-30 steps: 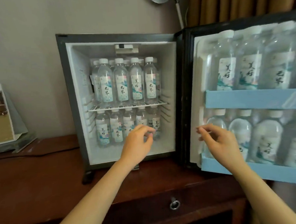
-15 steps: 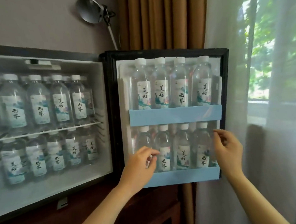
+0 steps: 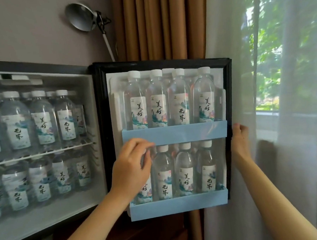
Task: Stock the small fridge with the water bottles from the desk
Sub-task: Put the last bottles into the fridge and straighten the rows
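**Left hand** (image 3: 132, 169): fingers curled, raised in front of the neck of the end bottle (image 3: 145, 192). The neck is hidden behind the hand, so whether it pinches the bottle cannot be told.

**Right hand** (image 3: 239, 137): grips the free edge of the door (image 3: 228, 97), fingers wrapped round it.

**Lower shelf** (image 3: 178, 204): pale blue, on the door. It holds the end bottle at the fridge side and three bottles (image 3: 185, 170) upright in a row to its right.

**Upper shelf** (image 3: 173, 133): pale blue, on the door. Four bottles (image 3: 158, 105) stand upright in front, and one more cap shows behind them.

**Fridge** (image 3: 41, 64): open, left of the door. Stored bottles (image 3: 42, 122) stand upright in rows on the rack (image 3: 45, 153) and on the floor below it.

**Desk** (image 3: 141, 236): dark wood, under the fridge.

**Lamp** (image 3: 80, 17): metal, above the door, against the wall.

**Curtain** (image 3: 158, 24): brown, behind the door.

**Sheer** (image 3: 223, 43): to the right of the curtain, over a window (image 3: 297, 57).
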`<state>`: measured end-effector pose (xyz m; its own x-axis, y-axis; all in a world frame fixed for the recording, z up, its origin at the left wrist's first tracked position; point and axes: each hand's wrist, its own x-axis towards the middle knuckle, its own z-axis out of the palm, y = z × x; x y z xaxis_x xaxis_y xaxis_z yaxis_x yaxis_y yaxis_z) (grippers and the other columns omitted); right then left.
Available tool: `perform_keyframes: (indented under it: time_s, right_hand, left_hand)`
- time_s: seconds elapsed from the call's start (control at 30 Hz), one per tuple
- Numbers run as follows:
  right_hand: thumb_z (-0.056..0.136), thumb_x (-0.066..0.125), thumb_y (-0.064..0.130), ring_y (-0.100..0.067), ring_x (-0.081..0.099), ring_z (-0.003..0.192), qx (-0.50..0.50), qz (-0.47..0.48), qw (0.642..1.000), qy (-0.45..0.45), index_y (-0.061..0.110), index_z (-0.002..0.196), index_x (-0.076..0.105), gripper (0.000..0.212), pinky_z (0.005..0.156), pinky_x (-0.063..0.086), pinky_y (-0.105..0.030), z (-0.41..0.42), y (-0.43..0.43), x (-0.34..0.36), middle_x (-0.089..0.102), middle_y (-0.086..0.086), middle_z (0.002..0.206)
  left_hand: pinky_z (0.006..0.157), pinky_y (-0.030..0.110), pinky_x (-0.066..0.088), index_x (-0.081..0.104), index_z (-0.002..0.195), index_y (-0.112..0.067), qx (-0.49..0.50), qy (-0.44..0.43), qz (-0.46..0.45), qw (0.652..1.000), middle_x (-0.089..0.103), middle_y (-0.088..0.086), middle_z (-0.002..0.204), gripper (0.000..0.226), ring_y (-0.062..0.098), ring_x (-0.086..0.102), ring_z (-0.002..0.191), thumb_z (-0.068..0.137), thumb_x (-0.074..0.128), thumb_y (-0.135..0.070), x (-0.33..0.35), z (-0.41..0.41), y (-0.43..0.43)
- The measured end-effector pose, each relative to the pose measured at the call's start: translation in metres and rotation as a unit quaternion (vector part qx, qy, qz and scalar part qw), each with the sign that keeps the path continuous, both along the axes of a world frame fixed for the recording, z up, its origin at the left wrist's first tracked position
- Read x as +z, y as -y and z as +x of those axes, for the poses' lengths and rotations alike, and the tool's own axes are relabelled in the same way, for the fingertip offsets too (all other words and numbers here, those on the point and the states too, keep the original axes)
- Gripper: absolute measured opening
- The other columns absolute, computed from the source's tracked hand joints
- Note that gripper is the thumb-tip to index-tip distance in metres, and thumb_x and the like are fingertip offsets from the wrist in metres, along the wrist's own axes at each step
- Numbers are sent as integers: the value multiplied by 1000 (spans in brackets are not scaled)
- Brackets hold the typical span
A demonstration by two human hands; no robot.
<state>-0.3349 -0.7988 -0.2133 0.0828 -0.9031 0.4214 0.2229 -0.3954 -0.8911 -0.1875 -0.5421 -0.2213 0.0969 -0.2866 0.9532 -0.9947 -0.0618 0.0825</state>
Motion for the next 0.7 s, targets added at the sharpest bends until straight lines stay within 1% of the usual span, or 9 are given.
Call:
perform_keyframes:
  time_s: [0.07,0.13,0.2,0.3,0.37,0.43,0.5,0.57,0.7]
  right_hand:
    - [100,28,40,-15,43,97,33,13,999,6,15,123,38,35,82,31,-28,3,1,3,46,-2,108]
    - [100,27,44,-12,47,95,61,17,998,6,16,126,38,40,79,33,-25,5,0,5,48,1,106]
    - [99,27,46,-13,49,98,68,15,998,5,14,129,38,45,76,34,-24,5,-1,4,49,1,108]
    - [99,26,46,-11,42,108,76,8,997,-3,15,136,35,49,88,32,-27,2,-2,-1,45,3,119]
    - [100,25,45,-8,37,112,82,-1,997,-9,17,140,31,50,94,29,-26,-3,-5,-4,40,8,121]
    - [100,26,43,-7,37,115,80,-11,997,-9,17,140,33,48,96,27,-26,-9,-8,-5,41,7,122]
    - [100,28,41,-13,40,124,75,-27,997,-13,16,139,36,47,102,29,-27,-16,-10,-4,45,3,131]
    - [100,30,42,-17,35,133,80,-44,996,-25,18,143,30,50,107,25,-28,-23,-13,-1,38,0,145]
    - [96,40,44,-14,32,134,92,-84,992,-28,26,147,18,59,100,25,-24,-36,-21,11,30,-2,151]
  left_hand:
    - [85,25,45,67,103,-4,47,32,-6,998,60,10,102,29,19,56,98,75,68,3,13,-2,4]
    - [93,35,38,63,111,-4,88,45,16,995,59,15,111,38,31,56,105,74,71,-1,26,-3,8]
    - [99,41,36,59,118,-3,117,43,53,991,59,16,115,45,35,55,108,76,72,-10,33,-5,12]
    - [97,49,40,56,122,-2,148,45,96,983,62,16,113,52,37,55,108,77,73,-22,32,-10,17]
    - [96,48,40,55,124,-3,160,32,107,981,61,16,114,57,36,54,107,76,74,-27,30,-12,18]
    - [96,45,40,55,123,-6,155,10,104,982,60,13,115,57,34,51,107,75,74,-30,30,-13,18]
    - [95,42,39,57,121,-9,144,-1,100,985,59,10,114,56,32,49,106,73,75,-31,31,-14,16]
    - [94,41,38,57,119,-11,133,-3,102,986,59,9,113,56,30,49,105,71,77,-32,32,-14,13]
    - [92,40,38,58,117,-13,121,-12,100,988,59,7,110,58,28,48,103,68,79,-36,33,-13,5]
